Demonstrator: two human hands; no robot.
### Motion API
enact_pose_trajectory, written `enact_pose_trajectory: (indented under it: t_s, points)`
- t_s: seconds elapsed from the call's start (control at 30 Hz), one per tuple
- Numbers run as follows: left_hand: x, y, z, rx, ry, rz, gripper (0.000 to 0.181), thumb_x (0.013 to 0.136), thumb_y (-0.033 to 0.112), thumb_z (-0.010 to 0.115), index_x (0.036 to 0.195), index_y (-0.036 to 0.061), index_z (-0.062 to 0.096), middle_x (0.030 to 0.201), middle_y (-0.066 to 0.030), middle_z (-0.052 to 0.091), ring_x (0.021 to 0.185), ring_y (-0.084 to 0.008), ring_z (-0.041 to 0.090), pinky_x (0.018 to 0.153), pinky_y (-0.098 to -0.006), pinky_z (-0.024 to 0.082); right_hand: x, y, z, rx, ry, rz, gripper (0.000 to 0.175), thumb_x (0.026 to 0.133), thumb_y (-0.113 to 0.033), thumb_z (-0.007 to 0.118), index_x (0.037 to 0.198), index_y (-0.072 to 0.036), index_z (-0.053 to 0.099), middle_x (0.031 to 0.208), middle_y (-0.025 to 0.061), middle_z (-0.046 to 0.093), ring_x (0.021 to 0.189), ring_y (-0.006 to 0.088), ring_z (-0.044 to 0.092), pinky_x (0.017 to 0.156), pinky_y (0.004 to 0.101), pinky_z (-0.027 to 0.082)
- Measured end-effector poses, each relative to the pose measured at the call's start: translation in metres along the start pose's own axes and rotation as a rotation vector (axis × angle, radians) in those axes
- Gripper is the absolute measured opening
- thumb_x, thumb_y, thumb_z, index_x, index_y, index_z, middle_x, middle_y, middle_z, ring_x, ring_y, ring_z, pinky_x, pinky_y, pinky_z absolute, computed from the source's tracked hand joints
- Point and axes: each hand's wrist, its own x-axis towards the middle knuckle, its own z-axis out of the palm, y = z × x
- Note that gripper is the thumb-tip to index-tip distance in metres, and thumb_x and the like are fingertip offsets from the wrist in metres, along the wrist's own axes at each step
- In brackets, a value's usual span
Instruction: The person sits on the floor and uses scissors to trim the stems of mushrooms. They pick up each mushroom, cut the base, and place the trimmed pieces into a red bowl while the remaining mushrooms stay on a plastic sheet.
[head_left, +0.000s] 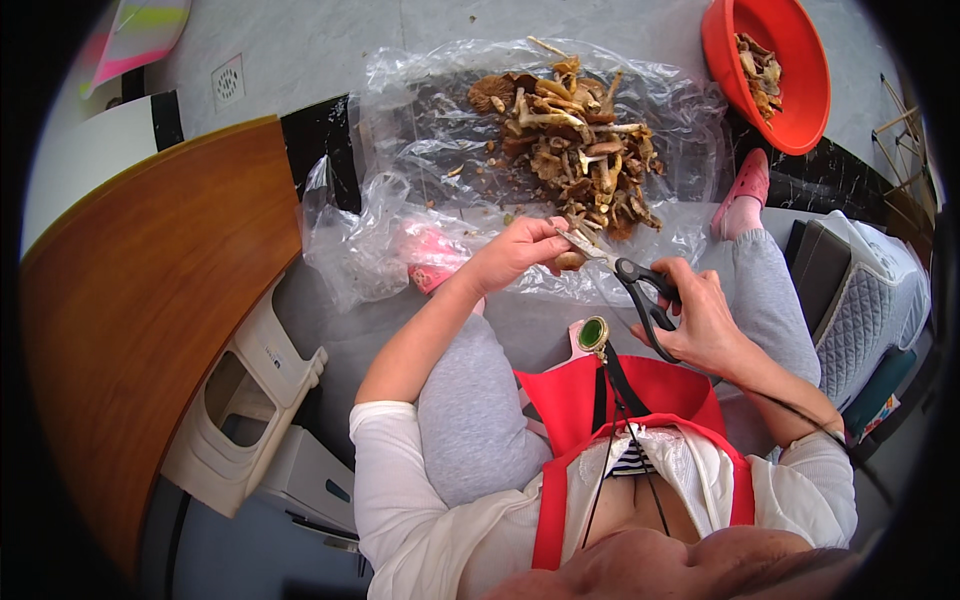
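My left hand (517, 251) pinches a mushroom (570, 260), its brown cap hanging just below the fingertips. My right hand (694, 315) grips black-handled scissors (636, 274); their blades are parted and reach the mushroom beside my left fingers. Exactly where the blades meet it is hard to tell. Beyond both hands, a heap of brown mushrooms (577, 142) with pale stems lies on a clear plastic sheet or bag (442, 135), with small crumbs scattered to its left. At the upper right, a red plastic basin (806, 82) holds several mushroom pieces (761, 75).
A wooden panel (165, 277) curves along the left, with a beige plastic stool (247, 405) next to it. On the right is a quilted grey cover (870, 300). Pink clogs (750, 187) flank the plastic. A floor drain (228, 81) lies at the upper left.
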Motion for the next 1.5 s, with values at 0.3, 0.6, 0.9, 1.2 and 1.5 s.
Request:
enact_pose_trajectory:
  t_s: [0.3, 0.6, 0.9, 1.2, 1.5]
  points:
    - [0.004, -0.017, -0.006, -0.057, -0.086, -0.143, 0.028, 0.096, 0.027, 0.058, 0.104, 0.0014, 0.066, 0.096, -0.0049, 0.069, 0.082, -0.0121, 0.064, 0.070, -0.0263, 0.053, 0.003, 0.008, 0.019, 0.003, -0.044, 0.051, 0.061, 0.069, -0.038, 0.083, 0.109, -0.003, 0.052, 0.069, 0.0083, 0.064, 0.063, 0.0268, 0.061, 0.074, 0.0371, 0.039]
    - [0.007, -0.035, -0.015, -0.142, -0.053, -0.258, 0.027, 0.096, 0.027, 0.057, 0.105, 0.0025, 0.062, 0.092, -0.0052, 0.067, 0.078, -0.0123, 0.066, 0.069, -0.0239, 0.054, 0.006, 0.012, 0.026, -0.025, -0.034, 0.122, 0.057, 0.070, -0.037, 0.084, 0.100, 0.001, 0.055, 0.062, 0.0145, 0.062, 0.057, 0.0332, 0.062, 0.056, 0.0407, 0.048]
    - [0.005, -0.031, -0.015, -0.536, -0.076, -0.046, 0.026, 0.100, 0.023, 0.052, 0.116, 0.0029, 0.054, 0.099, -0.0067, 0.065, 0.082, -0.0136, 0.065, 0.073, -0.0247, 0.055, 0.015, 0.007, 0.002, 0.342, 0.128, 0.218, 0.046, 0.074, -0.023, 0.082, 0.103, 0.001, 0.056, 0.061, 0.0022, 0.057, 0.056, 0.0080, 0.050, 0.051, 0.0273, 0.041]
    - [0.009, -0.015, 0.014, -0.496, -0.068, -0.017, 0.023, 0.100, 0.022, 0.053, 0.114, 0.0047, 0.054, 0.098, -0.0047, 0.064, 0.080, -0.0118, 0.063, 0.072, -0.0243, 0.053, 0.015, 0.011, 0.010, 0.692, 0.131, 0.170, 0.050, 0.078, -0.016, 0.080, 0.113, 0.004, 0.051, 0.082, 0.0077, 0.069, 0.074, 0.0095, 0.064, 0.063, 0.0230, 0.050]
    - [0.016, 0.005, 0.053, -0.357, -0.286, -0.110, 0.021, 0.094, 0.019, 0.062, 0.108, 0.0046, 0.056, 0.095, -0.0034, 0.066, 0.081, -0.0110, 0.065, 0.069, -0.0222, 0.051, 0.019, 0.007, -0.004, 0.997, -0.033, 0.251, 0.053, 0.077, -0.022, 0.082, 0.116, 0.000, 0.053, 0.085, 0.0040, 0.067, 0.070, 0.0054, 0.058, 0.059, 0.0186, 0.044]
